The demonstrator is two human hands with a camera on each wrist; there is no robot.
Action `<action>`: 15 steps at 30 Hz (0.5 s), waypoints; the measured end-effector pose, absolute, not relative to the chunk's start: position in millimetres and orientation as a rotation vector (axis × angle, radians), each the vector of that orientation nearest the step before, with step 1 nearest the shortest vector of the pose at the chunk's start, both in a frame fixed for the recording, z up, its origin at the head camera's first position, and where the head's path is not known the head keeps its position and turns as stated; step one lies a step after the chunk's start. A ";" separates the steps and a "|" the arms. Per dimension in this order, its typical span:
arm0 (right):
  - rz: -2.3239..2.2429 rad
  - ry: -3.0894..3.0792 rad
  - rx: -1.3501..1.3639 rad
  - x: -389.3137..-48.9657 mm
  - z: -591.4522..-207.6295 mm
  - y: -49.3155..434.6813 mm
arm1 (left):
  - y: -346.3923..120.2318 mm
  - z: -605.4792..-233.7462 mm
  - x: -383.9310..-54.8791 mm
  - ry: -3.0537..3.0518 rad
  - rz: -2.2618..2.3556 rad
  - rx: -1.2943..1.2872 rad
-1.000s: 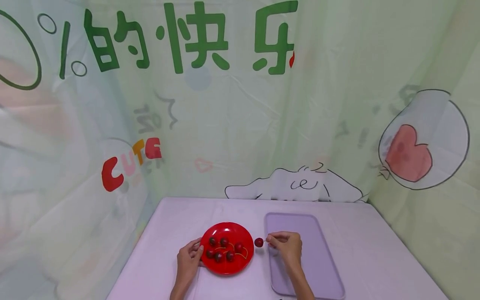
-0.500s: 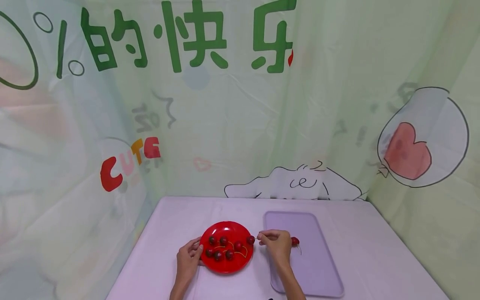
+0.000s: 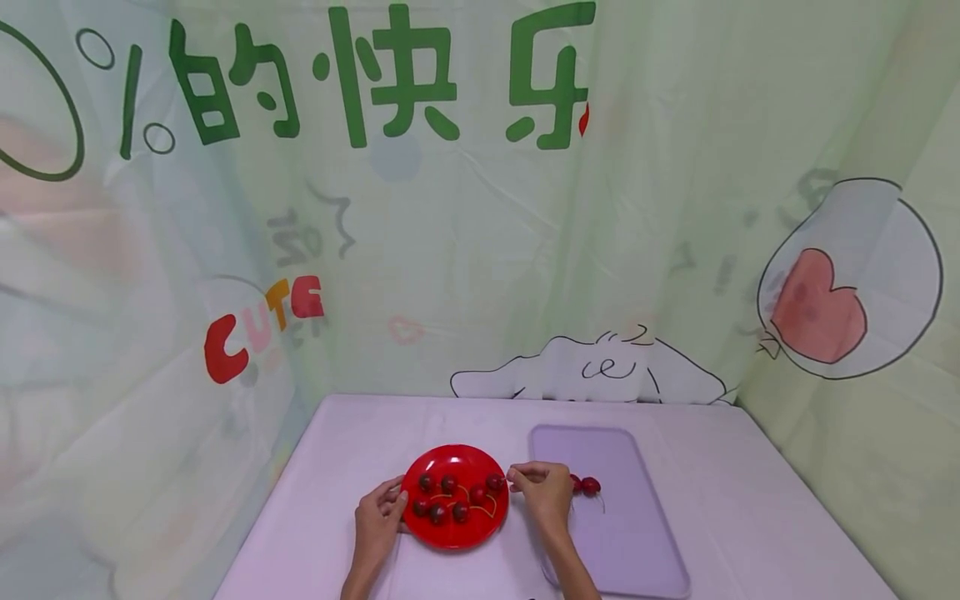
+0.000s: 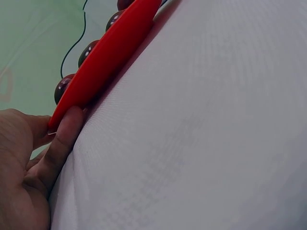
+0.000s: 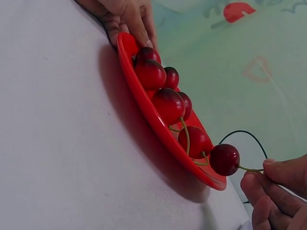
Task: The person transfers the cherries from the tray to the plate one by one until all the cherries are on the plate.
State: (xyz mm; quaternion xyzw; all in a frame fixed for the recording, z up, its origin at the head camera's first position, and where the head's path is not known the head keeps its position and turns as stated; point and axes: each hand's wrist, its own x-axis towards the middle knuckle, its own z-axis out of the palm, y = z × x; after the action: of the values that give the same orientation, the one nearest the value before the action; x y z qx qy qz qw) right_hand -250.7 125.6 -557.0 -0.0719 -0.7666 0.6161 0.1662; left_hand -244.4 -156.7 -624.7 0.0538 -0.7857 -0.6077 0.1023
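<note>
A red plate bears several dark red cherries, a few with greenish stems. My left hand grips the plate's left rim, and in the left wrist view its fingers pinch the plate's edge. At the plate's right rim, my right hand pinches a cherry by its thin stem. That fruit hangs just over the rim; whether it touches the plate or the neighbouring cherry I cannot tell. Beyond the right hand, two more cherries lie on the purple tray, one partly hidden by the hand.
The flat purple tray lies right of the plate, under the right forearm. Both stand on a pale pinkish tablecloth. A printed curtain hangs behind the table and along both sides.
My right hand has moved left with the pinched cherry, from beside the plate to over its right rim. Cherries on the tray have come into sight behind it. The left hand stays put.
</note>
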 end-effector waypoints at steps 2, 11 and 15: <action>1.738 -2.188 -0.215 -252.2 -559.1 124.0 | -157.0 -626.7 -245.6 -2.319 -1.785 0.158; 1.694 -2.182 -0.229 -261.7 -570.9 120.1 | -158.7 -630.1 -247.1 -2.305 -1.820 0.157; 1.649 -2.207 -0.206 -264.0 -575.8 119.8 | -158.7 -628.5 -246.8 -2.298 -1.827 0.135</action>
State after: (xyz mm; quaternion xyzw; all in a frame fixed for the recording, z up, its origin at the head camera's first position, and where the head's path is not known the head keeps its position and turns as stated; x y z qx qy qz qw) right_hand -264.0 119.8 -575.8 -0.0734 -0.7846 0.5861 0.1883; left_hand -246.8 -158.7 -628.5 0.0456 -0.7780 -0.6184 0.1011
